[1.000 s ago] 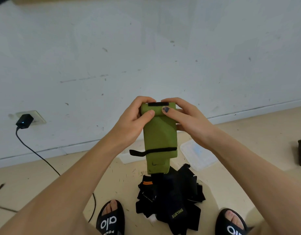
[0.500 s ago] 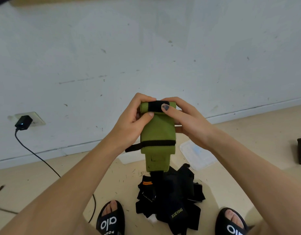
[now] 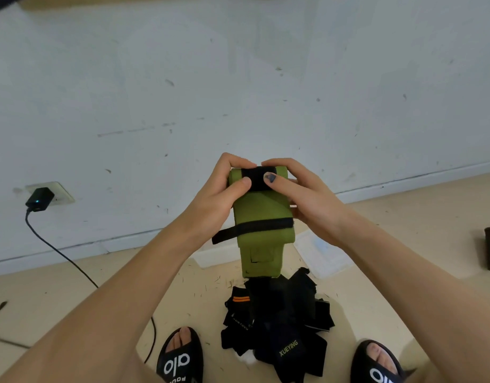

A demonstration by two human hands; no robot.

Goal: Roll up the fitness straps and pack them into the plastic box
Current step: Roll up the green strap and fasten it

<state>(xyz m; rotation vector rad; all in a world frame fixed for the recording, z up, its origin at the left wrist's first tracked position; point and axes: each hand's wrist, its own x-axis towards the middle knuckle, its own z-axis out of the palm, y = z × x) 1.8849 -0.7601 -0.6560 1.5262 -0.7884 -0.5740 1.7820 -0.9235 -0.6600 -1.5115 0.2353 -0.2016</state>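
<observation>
A: Where is the green strap (image 3: pixel 261 217)?

B: It is held in the air above the pile of black straps (image 3: pixel 277 324), which lies on the floor (image 3: pixel 105 294). Its top end is rolled, and the free end hangs down toward the pile.

A: And the grip of each hand?

B: The left hand (image 3: pixel 219 200) is clamped on the left side of the roll, thumb on the front. The right hand (image 3: pixel 302 194) is clamped on the right side, thumb on the black band.

A: The plastic box (image 3: pixel 321 252)?

B: On the floor behind the pile, to the right, partly hidden by the right arm. A white lid (image 3: pixel 210 257) lies behind the pile too, to the left.
</observation>
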